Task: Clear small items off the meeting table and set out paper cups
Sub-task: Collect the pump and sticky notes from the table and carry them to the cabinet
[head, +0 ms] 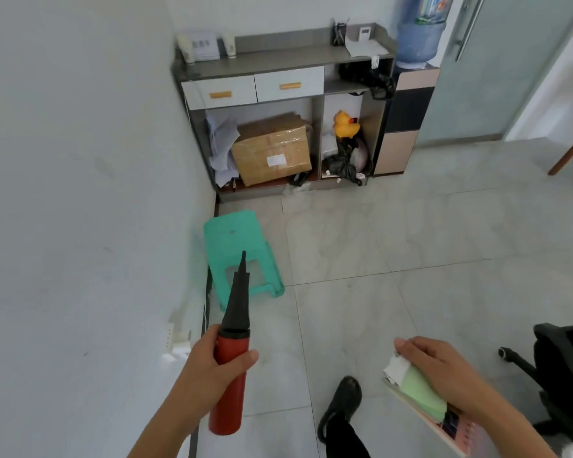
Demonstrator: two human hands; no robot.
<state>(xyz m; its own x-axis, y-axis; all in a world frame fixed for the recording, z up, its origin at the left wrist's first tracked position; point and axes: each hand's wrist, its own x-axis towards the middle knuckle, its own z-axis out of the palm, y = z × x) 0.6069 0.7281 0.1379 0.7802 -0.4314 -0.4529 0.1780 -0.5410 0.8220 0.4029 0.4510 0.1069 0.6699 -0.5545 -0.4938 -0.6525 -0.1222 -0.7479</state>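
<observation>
My left hand point(209, 365) grips a red hand pump point(229, 385) with a long black pointed nozzle that points up and away. My right hand point(444, 368) rests on top of a small stack point(420, 391): white paper, a green pad and a thin booklet with a pink cover, held at the lower right. A grey cabinet point(278, 64) with two white drawers stands ahead against the far wall. White paper cups point(229, 44) stand upside down at the left end of its top. No meeting table is in view.
A green plastic stool point(235, 233) stands by the left wall, between me and the cabinet. A cardboard box point(272, 150) and a yellow duck point(344, 123) sit in the cabinet's lower shelves. A water dispenser point(411, 94) stands to its right. A black office chair point(556, 365) is at the right edge. My shoe point(341, 404) is on the tiled floor.
</observation>
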